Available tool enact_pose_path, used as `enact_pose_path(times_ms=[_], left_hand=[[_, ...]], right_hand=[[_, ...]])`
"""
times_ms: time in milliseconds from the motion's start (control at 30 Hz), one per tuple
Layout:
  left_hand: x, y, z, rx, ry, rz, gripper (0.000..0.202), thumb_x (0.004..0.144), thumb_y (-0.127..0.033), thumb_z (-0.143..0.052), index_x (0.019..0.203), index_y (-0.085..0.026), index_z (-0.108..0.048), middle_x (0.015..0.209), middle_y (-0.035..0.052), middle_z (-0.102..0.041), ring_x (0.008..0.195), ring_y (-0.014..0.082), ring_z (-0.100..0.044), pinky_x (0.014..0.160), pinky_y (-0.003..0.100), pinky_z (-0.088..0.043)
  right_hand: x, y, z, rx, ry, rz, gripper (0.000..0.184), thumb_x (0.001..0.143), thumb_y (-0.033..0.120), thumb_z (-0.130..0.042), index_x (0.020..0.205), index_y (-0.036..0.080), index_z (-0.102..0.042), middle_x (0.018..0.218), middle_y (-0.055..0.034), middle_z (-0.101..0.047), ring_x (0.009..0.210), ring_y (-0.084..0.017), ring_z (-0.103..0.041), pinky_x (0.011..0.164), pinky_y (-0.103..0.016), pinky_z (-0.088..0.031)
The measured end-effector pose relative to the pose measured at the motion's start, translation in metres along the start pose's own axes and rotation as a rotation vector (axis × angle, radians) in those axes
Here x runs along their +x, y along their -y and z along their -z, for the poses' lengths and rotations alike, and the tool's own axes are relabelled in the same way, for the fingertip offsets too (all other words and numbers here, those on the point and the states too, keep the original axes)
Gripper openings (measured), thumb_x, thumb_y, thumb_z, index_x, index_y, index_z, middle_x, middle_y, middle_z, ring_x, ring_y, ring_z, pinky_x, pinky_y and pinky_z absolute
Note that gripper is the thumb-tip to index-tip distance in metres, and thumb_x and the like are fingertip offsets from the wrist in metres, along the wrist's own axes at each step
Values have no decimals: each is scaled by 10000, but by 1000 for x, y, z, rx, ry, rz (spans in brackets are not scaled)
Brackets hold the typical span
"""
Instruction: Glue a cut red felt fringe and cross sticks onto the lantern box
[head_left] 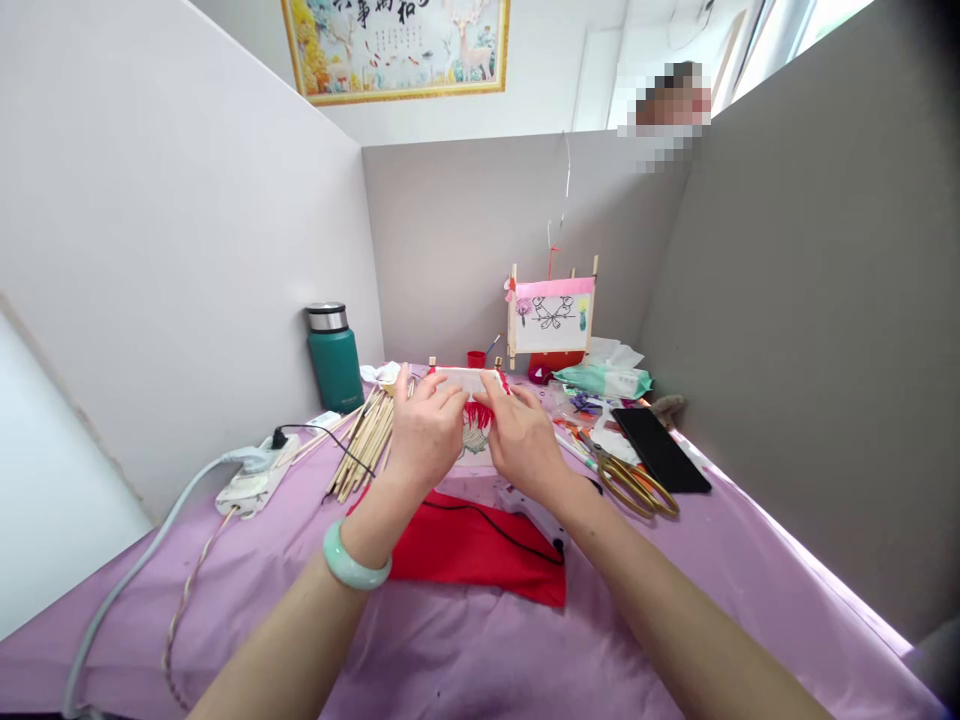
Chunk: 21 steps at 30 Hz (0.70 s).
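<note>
My left hand (pixel 429 425) and my right hand (pixel 525 440) meet at a small stick-framed paper lantern (pixel 474 448) in the middle of the table. Between them hangs a strip of red fringe (pixel 478 413), pinched at its two ends by my fingertips against the lantern's white side. Line drawing shows on the panel below the fringe. More red trim runs along the lantern's upper edges. My hands cover much of its sides. A red cloth (pixel 472 555) lies in front, with a glue gun (pixel 534 512) and its black cord across it.
Wooden sticks (pixel 364 445), a power strip (pixel 251 485) and a green bottle (pixel 335 360) are at left. At right lie gold-handled scissors (pixel 630 483), a black phone (pixel 660 448) and a wipes pack (pixel 606 380). A finished-looking lantern (pixel 553 318) hangs behind. Grey partitions (pixel 480 220) enclose the table.
</note>
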<state>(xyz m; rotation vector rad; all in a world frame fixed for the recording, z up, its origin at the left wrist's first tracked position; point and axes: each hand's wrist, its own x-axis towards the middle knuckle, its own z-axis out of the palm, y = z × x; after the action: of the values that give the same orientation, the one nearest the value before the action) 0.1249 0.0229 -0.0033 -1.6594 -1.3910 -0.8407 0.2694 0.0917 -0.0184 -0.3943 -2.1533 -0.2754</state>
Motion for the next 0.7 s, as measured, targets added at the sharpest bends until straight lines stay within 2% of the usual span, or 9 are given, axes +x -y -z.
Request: enact_pose_path(times_ms=[133, 267, 433, 700], left_hand=[[-2, -9, -5, 23, 51, 0, 236, 863, -124, -450, 938, -178, -668, 809, 53, -699, 911, 237, -607, 1100, 609, -158], [-4, -13, -8, 47, 42, 19, 232, 872, -146, -453, 937, -174, -674, 785, 51, -693, 787, 217, -600, 1096, 628, -134], [-4, -15, -8, 41, 23, 52, 232, 894, -186, -452, 907, -183, -683, 785, 48, -689, 789, 213, -586, 1096, 615, -143], [-8, -15, -11, 9, 4, 77, 234, 875, -153, -454, 960, -187, -669, 907, 70, -686, 863, 226, -584, 1084, 573, -201]], right_hand=[[-5, 5, -8, -98, 1, 9, 600, 804, 62, -384, 1401, 40, -329, 1161, -145, -641, 1070, -206, -571, 1098, -472, -250], [-7, 10, -14, -143, -35, -16, 556, 831, 73, -381, 1386, 46, -355, 1205, -153, -621, 1098, -212, -552, 1112, -498, -212], [-8, 11, -18, -123, -74, -50, 530, 839, 80, -385, 1369, 59, -375, 1161, -132, -644, 1080, -197, -559, 1123, -500, -202], [-9, 13, -19, -126, -72, -53, 527, 832, 72, -384, 1360, 68, -386, 1214, -141, -618, 1110, -198, -551, 1124, -501, -204]])
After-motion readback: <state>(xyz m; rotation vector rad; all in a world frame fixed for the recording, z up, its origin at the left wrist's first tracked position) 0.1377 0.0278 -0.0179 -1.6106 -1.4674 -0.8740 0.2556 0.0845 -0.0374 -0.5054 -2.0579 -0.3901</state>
